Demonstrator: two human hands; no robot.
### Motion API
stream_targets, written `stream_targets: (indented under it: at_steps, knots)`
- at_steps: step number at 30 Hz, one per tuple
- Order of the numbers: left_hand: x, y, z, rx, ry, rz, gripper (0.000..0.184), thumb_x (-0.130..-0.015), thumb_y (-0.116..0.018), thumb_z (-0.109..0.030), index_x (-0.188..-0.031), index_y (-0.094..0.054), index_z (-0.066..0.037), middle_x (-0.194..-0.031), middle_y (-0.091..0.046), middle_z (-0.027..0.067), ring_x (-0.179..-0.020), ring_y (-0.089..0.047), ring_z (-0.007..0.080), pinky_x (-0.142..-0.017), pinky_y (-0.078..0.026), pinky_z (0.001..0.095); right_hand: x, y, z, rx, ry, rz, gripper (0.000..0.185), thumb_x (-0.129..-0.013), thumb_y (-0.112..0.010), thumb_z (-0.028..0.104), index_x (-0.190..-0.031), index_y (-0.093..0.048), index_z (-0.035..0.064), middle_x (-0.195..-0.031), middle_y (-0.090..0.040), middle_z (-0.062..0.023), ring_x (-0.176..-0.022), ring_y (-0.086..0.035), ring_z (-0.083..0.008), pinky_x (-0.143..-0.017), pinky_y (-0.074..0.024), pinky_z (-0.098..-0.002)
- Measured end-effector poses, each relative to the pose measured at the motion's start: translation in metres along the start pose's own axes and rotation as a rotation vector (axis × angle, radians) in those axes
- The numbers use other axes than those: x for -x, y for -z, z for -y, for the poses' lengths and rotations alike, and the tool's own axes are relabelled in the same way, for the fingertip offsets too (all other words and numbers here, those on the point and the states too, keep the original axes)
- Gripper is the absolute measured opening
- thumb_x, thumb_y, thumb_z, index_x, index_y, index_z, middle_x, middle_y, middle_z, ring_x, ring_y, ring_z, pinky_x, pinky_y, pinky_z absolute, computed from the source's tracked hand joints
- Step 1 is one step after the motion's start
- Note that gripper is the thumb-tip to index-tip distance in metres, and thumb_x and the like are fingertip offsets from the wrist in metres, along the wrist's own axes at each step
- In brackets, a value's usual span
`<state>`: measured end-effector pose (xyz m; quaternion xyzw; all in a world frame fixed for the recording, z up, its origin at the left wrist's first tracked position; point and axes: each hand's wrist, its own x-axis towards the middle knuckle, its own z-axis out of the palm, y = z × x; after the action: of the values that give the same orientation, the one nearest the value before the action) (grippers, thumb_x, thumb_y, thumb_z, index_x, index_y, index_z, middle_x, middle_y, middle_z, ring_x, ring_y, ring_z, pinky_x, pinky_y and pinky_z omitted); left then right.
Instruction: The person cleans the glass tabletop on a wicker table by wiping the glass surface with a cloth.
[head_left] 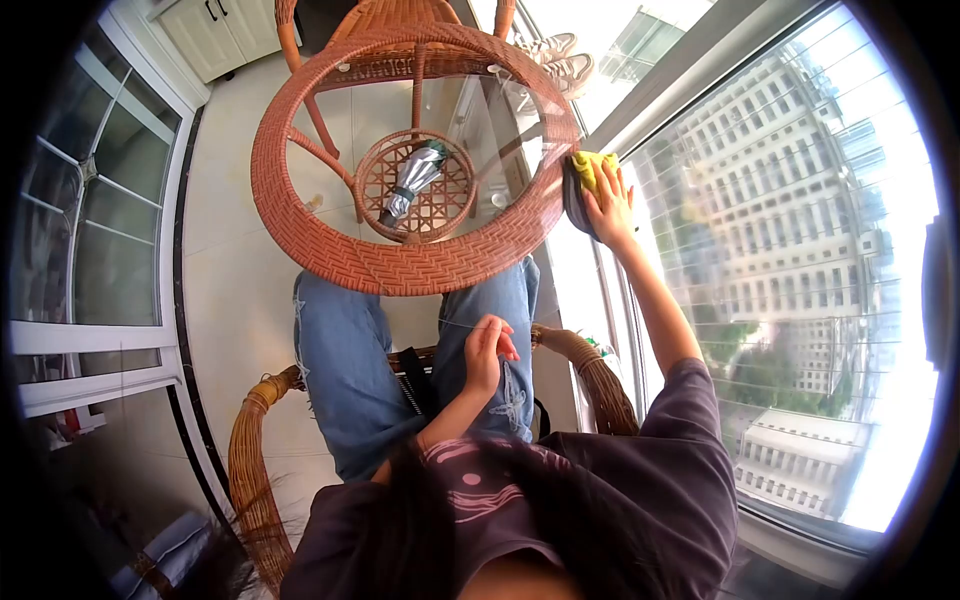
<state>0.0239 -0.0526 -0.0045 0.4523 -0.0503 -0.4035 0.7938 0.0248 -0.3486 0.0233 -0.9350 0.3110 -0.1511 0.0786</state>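
While the left hand (487, 350) is over the lap with its fingers bent in, the right hand (608, 203) reaches far out and lies on a yellow cloth (597, 163). The right fingers are long and spread a little apart on top of the cloth; I cannot tell if that grip is clamped on it, or if the left grip is together or has something in it. The cloth is just past the right edge of the round surface (400, 272), between it and the big window (770, 250). A dark thing (577, 200) is right beside the cloth, under the edge of the same hand; it may be another bit of cloth, but it is too small to be sure. The surface has a brown woven rim and a see-through glass middle. Below the glass is a round woven shelf (367, 165), and a silver umbrella (410, 188) lies across it, with a dark green end. A brown chair (395, 15) is on the far side, and a pair of shoes (560, 65) is near it, by the window. The person wears blue jeans (345, 380) and a dark shirt (640, 480) with a pink picture, and sits in a woven chair (252, 470). Outside, a tall pale building (760, 170) and green trees (765, 375) show behind thin lines. Glass doors (120, 215) are on the left, and a white cupboard (195, 40) is at the top left.
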Motion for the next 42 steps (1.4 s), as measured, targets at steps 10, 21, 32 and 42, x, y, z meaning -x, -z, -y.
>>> stream_targets:
  at_steps: [10, 21, 32, 42]
  knots:
    - [0.005, 0.003, 0.013, -0.005, -0.017, -0.082, 0.028, -0.092, -0.039, -0.024, -0.076, -0.047, -0.003, -0.053, -0.046, 0.0027, -0.045, -0.046, 0.0087, -0.045, -0.04, 0.0206, 0.077, 0.015, 0.141, -0.129, 0.701, 0.282, 0.053, -0.079, -0.049, 0.038, -0.13, -0.036, 0.0285, -0.138, -0.028, -0.0072, -0.129, -0.018, -0.036, -0.102, -0.0129, -0.0542]
    - [0.001, 0.007, 0.008, 0.028, -0.011, 0.014, 0.026, -0.092, -0.039, -0.024, -0.077, -0.047, -0.004, -0.055, -0.045, 0.0012, -0.046, -0.045, 0.0079, -0.046, -0.04, 0.0198, -0.068, -0.034, 0.027, 0.116, -0.129, -0.088, 0.055, -0.083, -0.043, 0.043, -0.133, -0.03, 0.0263, -0.138, -0.028, -0.0082, -0.126, -0.023, -0.0374, -0.099, -0.0184, -0.0538]
    - [0.002, 0.009, 0.01, 0.053, -0.012, 0.0, 0.024, -0.092, -0.04, -0.021, -0.079, -0.049, -0.003, -0.054, -0.045, 0.0033, -0.047, -0.045, 0.0096, -0.048, -0.042, 0.0224, 0.046, -0.017, 0.223, -0.228, 0.899, 0.247, 0.054, -0.079, -0.049, 0.039, -0.13, -0.035, 0.0314, -0.137, -0.03, -0.0054, -0.127, -0.022, -0.035, -0.102, -0.0154, -0.0531]
    - [0.002, 0.01, 0.004, 0.097, 0.01, 0.049, 0.026, -0.093, -0.039, -0.023, -0.08, -0.048, -0.002, -0.056, -0.047, 0.0035, -0.048, -0.047, 0.0101, -0.049, -0.04, 0.0205, -0.103, -0.06, 0.079, 0.17, -0.154, -0.164, 0.053, -0.081, -0.042, 0.048, -0.13, -0.036, 0.0298, -0.137, -0.032, -0.0067, -0.125, -0.025, -0.0378, -0.096, -0.0188, -0.0578]
